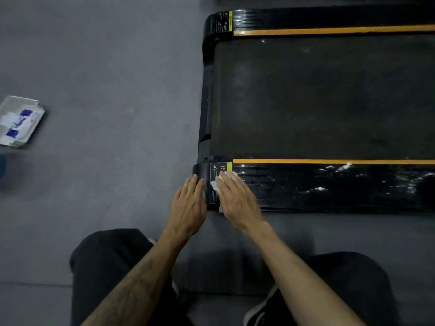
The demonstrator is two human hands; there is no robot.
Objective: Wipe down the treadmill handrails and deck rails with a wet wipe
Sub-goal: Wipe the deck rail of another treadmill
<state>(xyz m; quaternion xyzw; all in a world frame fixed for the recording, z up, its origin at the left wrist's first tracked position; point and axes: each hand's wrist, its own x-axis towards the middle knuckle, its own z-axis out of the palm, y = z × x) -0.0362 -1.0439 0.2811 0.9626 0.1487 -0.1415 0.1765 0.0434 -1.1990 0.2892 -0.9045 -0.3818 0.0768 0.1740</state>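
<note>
**Two hands on the near rail**

The right hand [237, 198] lies flat, fingers straight, and presses a white wet wipe [215, 185] onto the near deck rail [329, 187]. The left hand [188, 205] rests flat on the rail's end, fingers together. A wipe pack [20, 121] sits well apart on the grey floor [117, 90].

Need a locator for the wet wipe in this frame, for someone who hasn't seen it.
Find the black treadmill deck with two orange-striped side rails. Go to the near rail, at its left end by the warning label. The wet wipe is the small white sheet pressed flat under the right hand; the left hand beside it holds nothing visible.
</note>
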